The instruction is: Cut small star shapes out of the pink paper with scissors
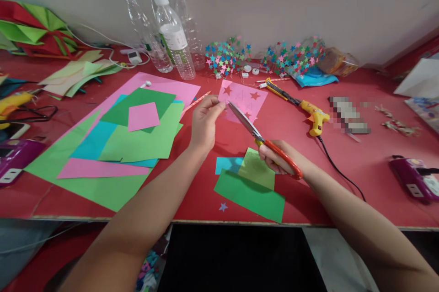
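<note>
My left hand (205,123) is closed in a pinch on pink paper. Whether that is the edge of the pink sheet (244,99) or a small separate piece, I cannot tell. Star-shaped holes in this sheet show the red table through them. My right hand (279,157) grips scissors (279,157) by their orange-red handles. Their blades point up and left, with the tips close to my left fingertips. Under my right hand lie olive-green paper (257,171), a green sheet (252,196) and a blue piece (226,165).
Layered coloured sheets (144,139) cover the left side. Clear plastic bottles (176,40) stand at the wall beside star-filled bags (228,56). A yellow glue gun (313,116) trails its cord at right, near a cutter (276,88). A small star (223,207) lies near the table's front edge.
</note>
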The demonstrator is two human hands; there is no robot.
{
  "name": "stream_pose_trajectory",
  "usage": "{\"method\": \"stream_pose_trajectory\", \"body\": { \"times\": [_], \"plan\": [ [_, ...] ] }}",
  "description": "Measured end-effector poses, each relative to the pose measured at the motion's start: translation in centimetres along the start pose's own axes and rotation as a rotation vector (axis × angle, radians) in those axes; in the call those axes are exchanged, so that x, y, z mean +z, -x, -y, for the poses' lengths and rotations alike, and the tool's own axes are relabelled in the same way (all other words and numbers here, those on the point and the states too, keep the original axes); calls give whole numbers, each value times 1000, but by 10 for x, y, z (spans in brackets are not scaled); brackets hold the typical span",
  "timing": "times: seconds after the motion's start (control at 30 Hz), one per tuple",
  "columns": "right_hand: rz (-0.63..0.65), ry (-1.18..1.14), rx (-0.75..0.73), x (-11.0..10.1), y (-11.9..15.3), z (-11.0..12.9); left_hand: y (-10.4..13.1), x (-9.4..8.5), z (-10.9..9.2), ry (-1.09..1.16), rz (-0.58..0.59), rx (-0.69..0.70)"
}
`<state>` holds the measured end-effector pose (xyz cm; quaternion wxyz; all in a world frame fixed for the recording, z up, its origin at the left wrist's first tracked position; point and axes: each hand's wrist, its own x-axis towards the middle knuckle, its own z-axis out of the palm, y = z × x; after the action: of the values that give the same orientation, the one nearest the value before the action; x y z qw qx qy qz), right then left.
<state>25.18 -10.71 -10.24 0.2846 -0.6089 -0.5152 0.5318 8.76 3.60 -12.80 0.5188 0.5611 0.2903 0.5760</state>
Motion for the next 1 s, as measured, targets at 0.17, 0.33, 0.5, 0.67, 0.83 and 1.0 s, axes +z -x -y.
{"method": "stream_pose_trajectory", "body": {
  "times": [0.17,0.33,0.5,0.67,0.83,1.0],
  "plan": [
    [-1,3,18,0,0,-1,3,1,1,-3,-11,12],
    [59,-17,10,-3,1,0,3,1,2,-15,-12,39],
    [32,-22,-8,-2,2,0,5,3,1,-14,30,28],
    [1,-15,16,1,3,4,6,4,0,-5,29,4],
    [-12,-6,16,1,3,8,5,3,1,7,30,-3],
    [-21,7,23,0,3,7,6,4,1,49,35,-4]
  ]
}}
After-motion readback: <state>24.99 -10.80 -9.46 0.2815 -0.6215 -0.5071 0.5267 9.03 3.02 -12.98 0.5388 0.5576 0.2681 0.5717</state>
